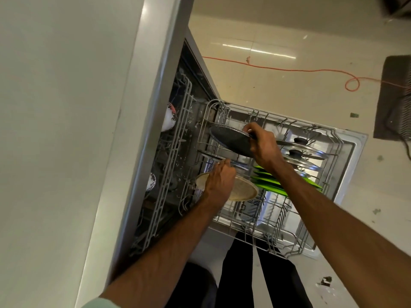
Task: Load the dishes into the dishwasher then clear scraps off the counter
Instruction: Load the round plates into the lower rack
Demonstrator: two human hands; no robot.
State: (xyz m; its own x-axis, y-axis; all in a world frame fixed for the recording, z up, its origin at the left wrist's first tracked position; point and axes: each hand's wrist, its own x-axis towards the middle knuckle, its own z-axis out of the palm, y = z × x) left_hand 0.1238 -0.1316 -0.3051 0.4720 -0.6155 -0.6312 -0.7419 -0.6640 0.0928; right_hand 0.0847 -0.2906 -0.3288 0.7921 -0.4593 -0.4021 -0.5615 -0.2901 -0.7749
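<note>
The pale worktop point(55, 130) fills the left side, with the glossy floor point(289, 90) to its right. Under the worktop edge the dishwasher point(355, 141) stands open, its door lying flat. The lower rack point(278, 241) is pulled out over the door. The upper rack point(175, 165) sits further in, on the left. A dark mat point(393, 96) lies on the floor at the right edge.

In the lower rack a dark plate point(231, 140) is tilted at the back left corner. The right hand point(263, 144) grips it by the rim, fingers curled over the edge. Just below it a thin-rimmed plate point(211, 155) stands on edge. The left hand point(219, 181) reaches to that plate with its forefinger at the rim; I cannot tell whether it holds it. Under that hand a beige plate point(243, 192) leans in the rack. Beside it stand green plates point(269, 182), and behind them two glass lids point(300, 147) with black knobs.

White patterned cups point(168, 118) sit in the upper rack. An orange cable point(289, 68) runs across the floor
</note>
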